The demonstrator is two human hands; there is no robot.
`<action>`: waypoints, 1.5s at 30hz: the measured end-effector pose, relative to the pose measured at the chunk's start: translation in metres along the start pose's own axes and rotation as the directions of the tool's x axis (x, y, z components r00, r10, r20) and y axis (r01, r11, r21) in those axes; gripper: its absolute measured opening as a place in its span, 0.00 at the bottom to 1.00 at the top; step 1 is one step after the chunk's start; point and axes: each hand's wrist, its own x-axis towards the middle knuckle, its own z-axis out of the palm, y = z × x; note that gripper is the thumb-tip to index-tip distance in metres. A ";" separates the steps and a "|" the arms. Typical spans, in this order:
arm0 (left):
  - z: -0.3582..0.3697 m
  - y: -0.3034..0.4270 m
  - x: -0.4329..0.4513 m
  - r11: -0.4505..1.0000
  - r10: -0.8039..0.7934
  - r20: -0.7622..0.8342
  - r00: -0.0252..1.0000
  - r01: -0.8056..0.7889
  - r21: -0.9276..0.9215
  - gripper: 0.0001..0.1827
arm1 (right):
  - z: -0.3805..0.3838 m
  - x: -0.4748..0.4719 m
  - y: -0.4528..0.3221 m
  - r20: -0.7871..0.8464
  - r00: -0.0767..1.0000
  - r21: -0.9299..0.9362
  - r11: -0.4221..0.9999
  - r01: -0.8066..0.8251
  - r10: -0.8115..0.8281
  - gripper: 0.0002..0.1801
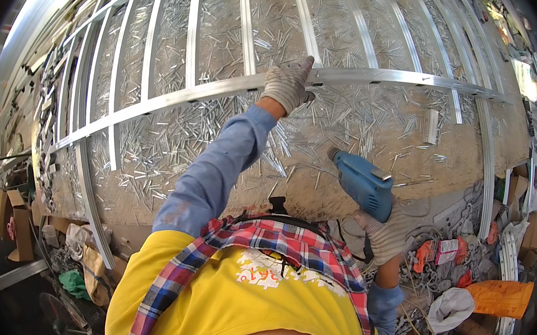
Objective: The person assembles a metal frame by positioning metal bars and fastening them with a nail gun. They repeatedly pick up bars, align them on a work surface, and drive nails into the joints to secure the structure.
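Observation:
A long silvery metal rail point(198, 92), slightly curved by the lens, crosses the worktable point(306, 186). My left hand point(284, 87), in a striped work glove, lies over this rail, fingers at its far side and thumb at its near side. Just beyond the fingertips, a metal crossbar point(306, 22) meets the rail. My right hand point(386, 236), also gloved, holds a blue power drill point(365, 185) by its handle, near the table's front edge. The drill's nose points up and left, apart from the rail. Whether a bit is fitted cannot be made out.
Several parallel crossbars point(245, 18) run away from the rail. Loose thin metal pieces point(194, 125) litter the tabletop. A short metal profile point(431, 126) lies at the right. Beside me are an orange bag point(500, 297), cables, cardboard boxes point(21, 227) and a green bag point(73, 284).

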 end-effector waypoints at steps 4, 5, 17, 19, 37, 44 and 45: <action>0.029 -0.003 0.027 0.992 0.029 -0.084 0.996 -0.039 -0.123 0.33 | -0.003 -0.003 0.002 -0.002 1.000 0.003 1.000 0.012 -0.012 0.44; 0.036 -0.008 0.026 0.991 0.060 -0.155 0.986 -0.077 -0.112 0.33 | -0.001 -0.004 0.002 -0.020 1.000 -0.014 1.000 0.020 -0.020 0.44; 0.019 -0.079 -0.021 0.983 0.107 -0.327 0.939 -0.149 -0.105 0.55 | -0.001 0.009 0.006 -0.016 0.998 -0.048 0.997 0.054 -0.055 0.42; 0.008 -0.116 -0.041 0.998 -0.061 -0.220 0.973 0.059 -0.016 0.63 | 0.011 0.008 -0.014 -0.026 1.000 0.041 0.999 0.014 -0.013 0.42; 0.039 -0.145 -0.038 0.997 -0.040 -0.099 0.994 0.034 -0.064 0.48 | 0.116 0.056 -0.130 0.195 0.971 -0.080 0.984 0.156 -0.138 0.37; 0.049 -0.153 -0.039 0.987 0.045 -0.211 0.976 -0.077 -0.142 0.48 | 0.139 0.081 -0.138 0.224 0.969 -0.199 0.968 0.153 -0.107 0.34; 0.048 -0.151 -0.039 0.994 0.029 -0.162 0.986 -0.047 -0.104 0.47 | 0.141 0.084 -0.138 0.215 0.970 -0.199 0.968 0.155 -0.111 0.34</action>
